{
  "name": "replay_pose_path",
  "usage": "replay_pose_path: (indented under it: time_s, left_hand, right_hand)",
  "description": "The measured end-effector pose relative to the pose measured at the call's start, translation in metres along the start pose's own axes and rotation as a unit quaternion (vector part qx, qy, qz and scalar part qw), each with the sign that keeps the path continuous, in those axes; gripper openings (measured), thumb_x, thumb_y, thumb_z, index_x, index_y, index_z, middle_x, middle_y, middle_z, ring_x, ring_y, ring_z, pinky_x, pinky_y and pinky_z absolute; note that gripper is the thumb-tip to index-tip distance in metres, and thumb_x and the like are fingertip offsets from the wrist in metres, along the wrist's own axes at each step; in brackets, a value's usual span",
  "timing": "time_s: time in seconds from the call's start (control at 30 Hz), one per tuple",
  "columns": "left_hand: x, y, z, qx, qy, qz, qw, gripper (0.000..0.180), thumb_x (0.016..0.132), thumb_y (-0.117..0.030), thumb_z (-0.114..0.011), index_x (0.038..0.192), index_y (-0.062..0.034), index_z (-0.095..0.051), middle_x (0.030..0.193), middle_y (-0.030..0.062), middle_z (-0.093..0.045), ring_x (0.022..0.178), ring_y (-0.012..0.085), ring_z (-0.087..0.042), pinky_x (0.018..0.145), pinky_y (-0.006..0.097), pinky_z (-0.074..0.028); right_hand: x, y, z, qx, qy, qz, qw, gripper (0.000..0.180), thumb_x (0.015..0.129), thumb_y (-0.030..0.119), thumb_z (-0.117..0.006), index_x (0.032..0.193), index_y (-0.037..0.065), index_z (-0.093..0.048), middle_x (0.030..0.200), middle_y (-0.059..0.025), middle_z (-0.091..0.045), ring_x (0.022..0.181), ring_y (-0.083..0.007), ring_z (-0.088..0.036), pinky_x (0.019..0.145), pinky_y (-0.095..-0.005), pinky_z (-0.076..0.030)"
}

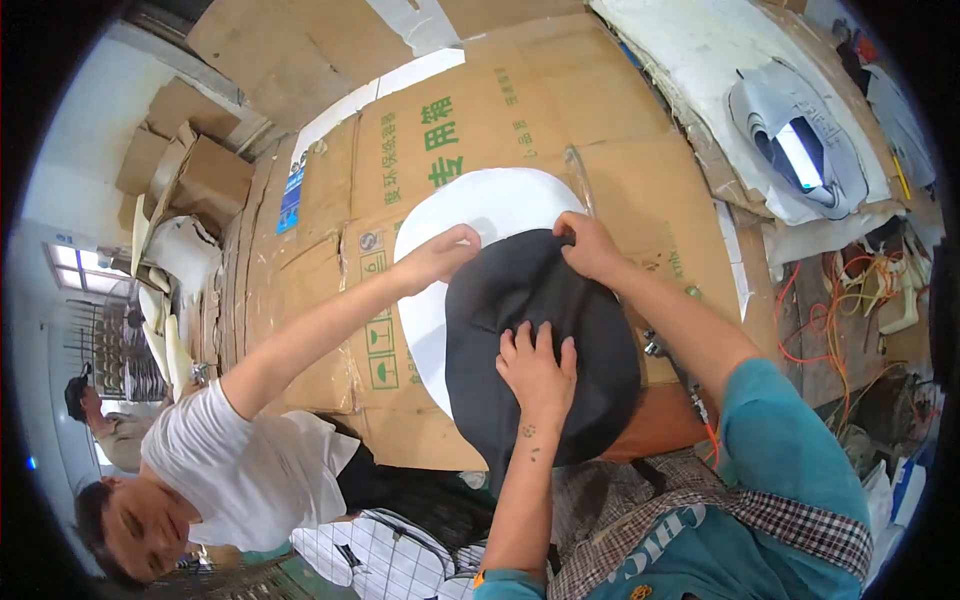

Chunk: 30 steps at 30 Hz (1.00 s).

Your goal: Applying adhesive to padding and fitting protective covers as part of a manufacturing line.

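Orange cables (pixel 824 320) (tangled) — cardboard box (pixel 215 182)

Black cloth (pixel 605 370) before you: rounded, matte, creased toward its far-left side. Overlaps a white oval sheet (pixel 500 200), pale and smooth, which shows past the cloth's far and left edges. You have the sheet lying on brown cardboard (pixel 560 100).
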<state>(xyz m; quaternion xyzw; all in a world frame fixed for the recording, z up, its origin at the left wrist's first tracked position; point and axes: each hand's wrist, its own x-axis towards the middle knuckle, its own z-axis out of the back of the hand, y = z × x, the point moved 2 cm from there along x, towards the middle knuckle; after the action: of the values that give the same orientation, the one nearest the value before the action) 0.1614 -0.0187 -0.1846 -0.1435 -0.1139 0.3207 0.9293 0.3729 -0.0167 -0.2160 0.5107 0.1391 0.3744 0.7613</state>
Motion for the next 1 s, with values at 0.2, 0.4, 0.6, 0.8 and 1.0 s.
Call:
replay_pose_path:
  time_s: [0.2,0.4,0.6,0.8,1.0]
  left_hand:
    - [0.051,0.006,-0.001,0.052,-0.017,-0.023,0.998,0.049,0.084,-0.029,-0.056,0.126,-0.0079,-0.046,0.137,0.0190,-0.033,0.127,0.0422,-0.026,0.098,0.058,-0.024]
    - [0.051,0.011,-0.016,0.090,0.036,0.024,0.995,0.057,0.087,-0.039,-0.048,0.135,-0.0096,-0.038,0.144,0.0185,-0.023,0.133,0.0399,-0.017,0.102,0.060,-0.016]
    - [0.057,0.009,-0.020,0.078,0.030,0.015,0.996,0.057,0.087,-0.039,-0.049,0.135,-0.0096,-0.038,0.144,0.0194,-0.023,0.133,0.0397,-0.018,0.102,0.061,-0.016]
    - [0.054,0.013,-0.017,0.068,0.038,0.029,0.997,0.054,0.085,-0.037,-0.052,0.129,-0.0059,-0.043,0.142,0.0204,-0.027,0.132,0.0410,-0.020,0.101,0.061,-0.017]
    - [0.045,0.035,0.006,0.103,-0.004,0.053,0.993,0.056,0.085,-0.038,-0.052,0.132,-0.0082,-0.042,0.141,0.0196,-0.030,0.131,0.0389,-0.022,0.101,0.059,-0.020]
  right_hand:
    - [0.007,0.043,-0.012,-0.071,-0.136,0.193,0.969,0.024,0.073,0.001,-0.057,0.096,0.003,-0.051,0.103,-0.0145,-0.051,0.101,-0.0333,-0.048,0.088,-0.0394,-0.040]
    - [0.026,0.036,-0.078,-0.093,0.009,0.351,0.932,0.041,0.076,0.020,-0.061,0.114,0.005,-0.052,0.124,-0.0177,-0.045,0.119,-0.0360,-0.039,0.101,-0.0442,-0.031]
    - [0.115,0.000,-0.026,-0.319,-0.065,0.357,0.876,0.038,0.072,0.020,-0.061,0.107,0.005,-0.055,0.116,-0.0162,-0.050,0.113,-0.0360,-0.043,0.097,-0.0442,-0.034]
    - [0.027,0.027,-0.095,-0.040,-0.004,0.324,0.945,0.037,0.075,0.016,-0.058,0.110,0.005,-0.052,0.116,-0.0188,-0.048,0.114,-0.0370,-0.043,0.098,-0.0474,-0.031]
    - [0.054,0.063,-0.109,-0.230,0.050,0.413,0.880,0.031,0.077,0.014,-0.055,0.107,0.006,-0.055,0.111,-0.0151,-0.054,0.108,-0.0344,-0.047,0.092,-0.0476,-0.034]
